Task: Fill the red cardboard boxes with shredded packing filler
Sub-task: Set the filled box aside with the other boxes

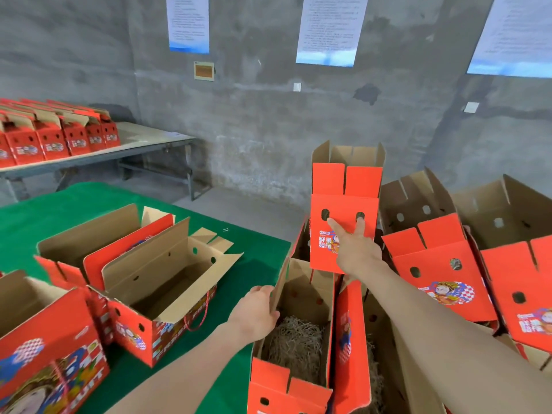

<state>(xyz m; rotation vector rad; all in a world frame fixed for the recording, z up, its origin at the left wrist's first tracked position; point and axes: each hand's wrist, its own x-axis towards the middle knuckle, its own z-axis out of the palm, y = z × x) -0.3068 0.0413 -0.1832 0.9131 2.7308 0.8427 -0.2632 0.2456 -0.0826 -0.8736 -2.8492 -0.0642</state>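
my right hand point(355, 252) holds up a red box point(343, 231) marked "good", fingers point(334, 227) hooked in its holes. below it, my left hand point(254, 315) clamps the flap of the box holding shredded filler point(294, 343) (beside the green table point(254, 258), where a box point(167, 300) reads "fresh fruit").

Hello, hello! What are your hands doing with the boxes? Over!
Left hand holding flap of filled box. Right hand on raised box, fingers in its holes. Table box empty. Nothing blocking.
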